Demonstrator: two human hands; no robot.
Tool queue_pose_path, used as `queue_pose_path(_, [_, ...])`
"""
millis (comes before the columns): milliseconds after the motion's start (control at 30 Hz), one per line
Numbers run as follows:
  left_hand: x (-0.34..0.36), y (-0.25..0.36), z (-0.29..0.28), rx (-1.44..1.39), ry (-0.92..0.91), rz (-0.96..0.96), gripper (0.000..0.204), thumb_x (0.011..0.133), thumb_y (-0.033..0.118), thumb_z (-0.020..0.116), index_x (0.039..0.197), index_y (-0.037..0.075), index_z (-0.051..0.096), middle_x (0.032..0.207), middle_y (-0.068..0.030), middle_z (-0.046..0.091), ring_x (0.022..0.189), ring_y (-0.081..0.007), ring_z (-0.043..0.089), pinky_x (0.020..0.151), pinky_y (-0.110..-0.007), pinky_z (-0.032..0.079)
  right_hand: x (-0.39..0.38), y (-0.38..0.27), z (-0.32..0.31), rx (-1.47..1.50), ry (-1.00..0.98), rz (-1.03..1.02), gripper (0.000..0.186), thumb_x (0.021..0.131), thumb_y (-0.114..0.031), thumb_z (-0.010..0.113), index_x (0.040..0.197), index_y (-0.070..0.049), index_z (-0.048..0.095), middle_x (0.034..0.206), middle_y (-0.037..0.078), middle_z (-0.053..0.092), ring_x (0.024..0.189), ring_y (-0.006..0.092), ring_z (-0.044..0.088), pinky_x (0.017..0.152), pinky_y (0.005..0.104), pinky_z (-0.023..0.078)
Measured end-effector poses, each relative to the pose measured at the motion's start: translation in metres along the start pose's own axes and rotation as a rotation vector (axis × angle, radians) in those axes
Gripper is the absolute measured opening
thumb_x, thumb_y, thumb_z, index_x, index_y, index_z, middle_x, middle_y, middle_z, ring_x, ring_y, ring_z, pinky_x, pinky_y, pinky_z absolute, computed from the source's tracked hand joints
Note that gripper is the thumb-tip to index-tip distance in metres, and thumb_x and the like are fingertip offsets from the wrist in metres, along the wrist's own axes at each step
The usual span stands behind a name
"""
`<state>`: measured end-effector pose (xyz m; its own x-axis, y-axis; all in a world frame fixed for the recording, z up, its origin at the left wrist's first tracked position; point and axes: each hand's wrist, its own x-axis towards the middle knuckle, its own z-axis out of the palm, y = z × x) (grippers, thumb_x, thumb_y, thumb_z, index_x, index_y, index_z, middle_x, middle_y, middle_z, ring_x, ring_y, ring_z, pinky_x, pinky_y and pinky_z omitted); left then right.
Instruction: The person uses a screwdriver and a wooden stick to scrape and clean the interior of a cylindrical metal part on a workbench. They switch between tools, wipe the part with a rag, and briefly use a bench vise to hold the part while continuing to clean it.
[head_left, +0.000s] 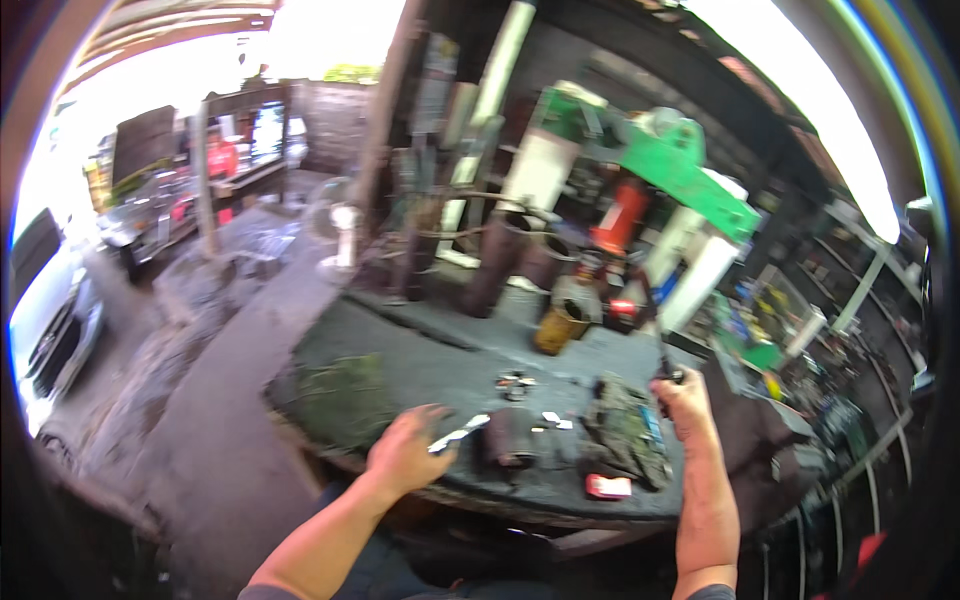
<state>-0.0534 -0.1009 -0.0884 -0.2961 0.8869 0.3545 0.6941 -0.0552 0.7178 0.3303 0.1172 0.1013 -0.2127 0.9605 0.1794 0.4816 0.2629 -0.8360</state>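
Observation:
My left hand (408, 448) is over the near left of the dark workbench (450, 375), its fingers closed round one end of a slim silver metal tool (460, 434). Blur hides that tool's exact kind. Just right of its tip, a dark metal cylinder (511, 438) rests on the bench. My right hand (686, 398) is closed on the dark handle of a long thin tool (660, 340) that points up and away. Its kind is also too blurred to name. Below and left of that hand lies a crumpled dark cloth (625, 440).
Small metal parts (515, 384), white pieces (552, 423) and a red-and-white box (608, 487) lie on the bench. A green cloth (347, 400) covers its left side. Behind stand a yellowish can (562, 326), dark tubes (495, 262) and a green-and-white press frame (690, 175).

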Motion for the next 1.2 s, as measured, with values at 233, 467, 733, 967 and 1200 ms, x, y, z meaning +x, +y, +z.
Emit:
queue_pose_path(233, [-0.004, 0.011, 0.006, 0.134, 0.066, 0.068, 0.055, 0.093, 0.035, 0.085, 0.142, 0.011, 0.073, 0.146, -0.0117, 0.071, 0.139, -0.0331, 0.066, 0.120, -0.043, 0.054, -0.013, -0.011, -0.053, -0.100, -0.099, 0.018, 0.020, 0.091, -0.013, 0.091, 0.104, -0.008, 0.076, 0.081, -0.007, 0.065, 0.067, 0.0048, 0.055, 0.059, 0.0264, 0.045])
queue_pose_path(467, [-0.001, 0.008, 0.006, 0.233, -0.027, 0.040, 0.062, 0.091, 0.051, 0.085, 0.137, 0.009, 0.081, 0.160, -0.0119, 0.065, 0.153, -0.0345, 0.055, 0.130, -0.045, 0.045, 0.066, -0.059, -0.041, -0.822, -0.058, -0.087, 0.050, 0.083, -0.030, 0.095, 0.121, 0.002, 0.084, 0.098, 0.021, 0.085, 0.090, 0.0316, 0.082, 0.088, 0.0448, 0.063])
queue_pose_path(733, [0.004, 0.005, 0.003, 0.269, -0.159, 0.087, 0.058, 0.096, 0.041, 0.081, 0.136, -0.001, 0.076, 0.161, -0.0215, 0.062, 0.154, -0.0378, 0.055, 0.135, -0.054, 0.036, 0.200, -0.104, 0.012, -1.225, -0.299, -0.105, 0.042, 0.071, -0.033, 0.102, 0.090, 0.001, 0.087, 0.088, 0.016, 0.085, 0.077, 0.0282, 0.083, 0.077, 0.0427, 0.067])
queue_pose_path(967, [0.004, 0.000, 0.007, 0.239, -0.124, 0.123, 0.050, 0.097, 0.036, 0.079, 0.131, -0.001, 0.078, 0.154, -0.0205, 0.067, 0.149, -0.0391, 0.058, 0.134, -0.055, 0.036, 0.234, -0.092, 0.048, -1.324, -0.362, -0.043, 0.060, 0.067, -0.045, 0.107, 0.096, 0.003, 0.087, 0.094, 0.016, 0.085, 0.084, 0.0278, 0.082, 0.079, 0.0438, 0.064])
queue_pose_path(1200, [0.003, 0.000, 0.007, 0.300, -0.157, 0.114, 0.045, 0.102, 0.036, 0.074, 0.131, 0.003, 0.078, 0.153, -0.0158, 0.068, 0.147, -0.0348, 0.060, 0.135, -0.053, 0.036, 0.188, -0.090, -0.030, -1.085, -0.233, 0.006, 0.034, 0.074, -0.027, 0.099, 0.087, 0.002, 0.087, 0.084, 0.014, 0.084, 0.070, 0.0209, 0.078, 0.066, 0.0417, 0.061])
